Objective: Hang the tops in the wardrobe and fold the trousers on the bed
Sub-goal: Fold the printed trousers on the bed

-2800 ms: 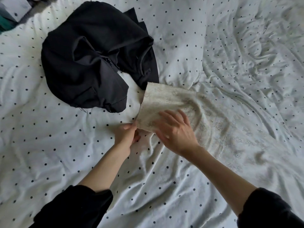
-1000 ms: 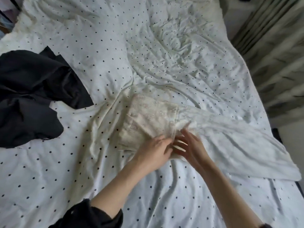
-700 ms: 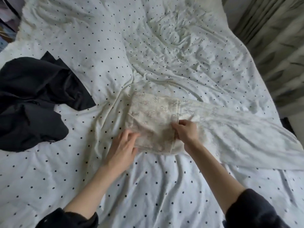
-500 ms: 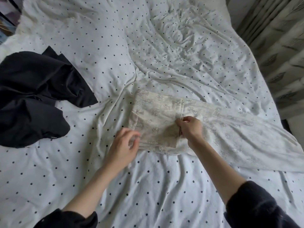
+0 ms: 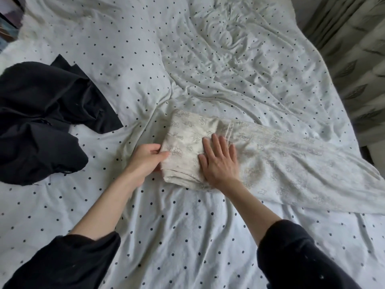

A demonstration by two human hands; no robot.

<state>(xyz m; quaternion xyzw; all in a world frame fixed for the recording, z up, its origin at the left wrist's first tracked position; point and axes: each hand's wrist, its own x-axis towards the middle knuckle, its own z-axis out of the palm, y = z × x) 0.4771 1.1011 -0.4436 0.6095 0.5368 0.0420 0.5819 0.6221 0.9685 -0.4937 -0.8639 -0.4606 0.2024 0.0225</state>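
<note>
Cream patterned trousers lie across the dotted bed cover, their left end folded over into a thick square block. My left hand grips the block's left edge, thumb on top and fingers curled underneath. My right hand lies flat on the block's right part, fingers straight and spread, pressing it down. The rest of the trousers stretches unfolded to the right. A crumpled black garment lies at the left of the bed.
The bed cover is white with small black dots and heavily wrinkled at the upper middle. A grey patterned curtain hangs along the bed's right side. Dark objects show at the top left corner beyond the bed.
The folded end of the trousers has been turned over once more into a thicker block. My right hand went from pinching the fold to lying flat on it; my left hand took the left edge.
</note>
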